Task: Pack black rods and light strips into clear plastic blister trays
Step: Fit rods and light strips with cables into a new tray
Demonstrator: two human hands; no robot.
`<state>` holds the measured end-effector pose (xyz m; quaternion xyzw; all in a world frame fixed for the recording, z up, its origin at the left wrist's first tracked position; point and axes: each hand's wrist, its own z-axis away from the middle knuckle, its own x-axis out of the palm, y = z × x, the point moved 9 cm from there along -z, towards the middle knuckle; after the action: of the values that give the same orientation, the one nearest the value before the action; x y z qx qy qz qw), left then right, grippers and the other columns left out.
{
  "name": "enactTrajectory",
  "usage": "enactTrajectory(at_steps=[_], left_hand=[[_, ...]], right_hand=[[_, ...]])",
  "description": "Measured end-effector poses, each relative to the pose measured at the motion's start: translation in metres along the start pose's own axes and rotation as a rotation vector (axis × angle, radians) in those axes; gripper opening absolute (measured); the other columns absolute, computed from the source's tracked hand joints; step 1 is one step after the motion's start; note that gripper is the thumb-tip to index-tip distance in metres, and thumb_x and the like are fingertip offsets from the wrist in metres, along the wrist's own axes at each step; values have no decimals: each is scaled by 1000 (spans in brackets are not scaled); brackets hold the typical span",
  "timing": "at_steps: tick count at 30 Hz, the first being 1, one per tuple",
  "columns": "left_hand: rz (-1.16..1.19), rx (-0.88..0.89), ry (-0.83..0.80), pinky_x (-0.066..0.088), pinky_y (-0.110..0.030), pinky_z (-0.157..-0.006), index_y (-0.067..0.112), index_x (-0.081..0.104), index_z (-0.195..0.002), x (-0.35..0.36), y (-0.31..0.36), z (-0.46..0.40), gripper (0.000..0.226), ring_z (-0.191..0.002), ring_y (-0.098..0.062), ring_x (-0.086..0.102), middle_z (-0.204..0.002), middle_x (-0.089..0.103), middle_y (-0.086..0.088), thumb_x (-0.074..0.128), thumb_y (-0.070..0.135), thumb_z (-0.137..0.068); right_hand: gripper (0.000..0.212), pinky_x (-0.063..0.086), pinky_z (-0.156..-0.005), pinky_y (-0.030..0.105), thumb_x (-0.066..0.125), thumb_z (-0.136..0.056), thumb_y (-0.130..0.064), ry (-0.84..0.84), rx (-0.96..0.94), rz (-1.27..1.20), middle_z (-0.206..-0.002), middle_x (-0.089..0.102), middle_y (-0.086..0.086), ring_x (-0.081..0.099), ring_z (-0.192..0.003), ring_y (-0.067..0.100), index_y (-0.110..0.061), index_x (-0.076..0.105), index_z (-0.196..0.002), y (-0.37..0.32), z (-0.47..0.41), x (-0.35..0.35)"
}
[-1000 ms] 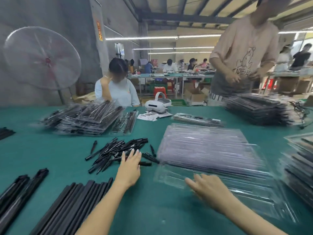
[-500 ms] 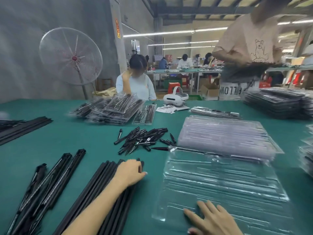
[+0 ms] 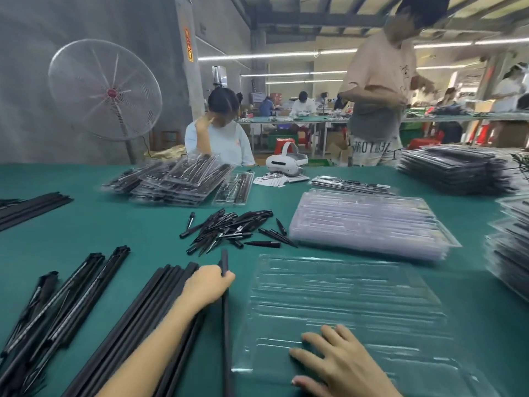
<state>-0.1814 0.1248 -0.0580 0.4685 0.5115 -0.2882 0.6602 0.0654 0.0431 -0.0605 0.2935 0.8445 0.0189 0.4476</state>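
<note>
An empty clear blister tray (image 3: 357, 299) lies flat on the green table in front of me. My right hand (image 3: 340, 365) rests on its near edge with fingers spread. My left hand (image 3: 207, 285) grips one long black rod (image 3: 225, 319), drawn a little to the right of the bundle of long black rods (image 3: 137, 330). A heap of short black pieces (image 3: 229, 227) lies beyond. Black light strips (image 3: 65, 296) lie at the near left.
A stack of empty clear trays (image 3: 369, 222) sits behind my tray. Filled trays are piled at the back left (image 3: 171, 181), back right (image 3: 455, 170) and right edge (image 3: 512, 253). A white headset (image 3: 286, 163) lies at the far edge. Two people are across the table.
My left hand came back from the short pieces to the long-rod bundle and now grips one rod, drawn out to the right. My right hand pulled one tray toward me and rests on it.
</note>
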Motion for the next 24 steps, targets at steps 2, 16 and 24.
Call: enactTrajectory(at_steps=[2, 16, 24], left_hand=[[325, -25, -70, 30, -24, -46, 13, 39, -64, -7, 4, 1, 38, -47, -15, 44, -54, 48, 2, 40, 31, -98], [1559, -216, -220, 42, -14, -36, 4, 48, -85, 43, 91, 55, 22, -37, -10, 55, -53, 63, -4, 44, 18, -101], [1329, -62, -5, 43, -14, -46, 9, 66, -92, 44, 62, 44, 12, -46, -7, 55, -76, 69, -4, 72, 16, -83]], right_hand=[[50, 42, -66, 25, 29, -95, -60, -65, 43, -45, -82, 67, -12, 56, -60, 11, -36, 73, -91, 7, -2, -3], [36, 51, -54, 19, 57, -83, -25, 140, 1152, -1448, -89, 71, 23, 55, -55, 15, -11, 69, -113, 165, 107, -18], [14, 45, -62, 3, 67, -86, -6, 246, 1347, -816, -83, 74, 5, 63, -66, -1, -19, 73, -88, 202, 146, -25]])
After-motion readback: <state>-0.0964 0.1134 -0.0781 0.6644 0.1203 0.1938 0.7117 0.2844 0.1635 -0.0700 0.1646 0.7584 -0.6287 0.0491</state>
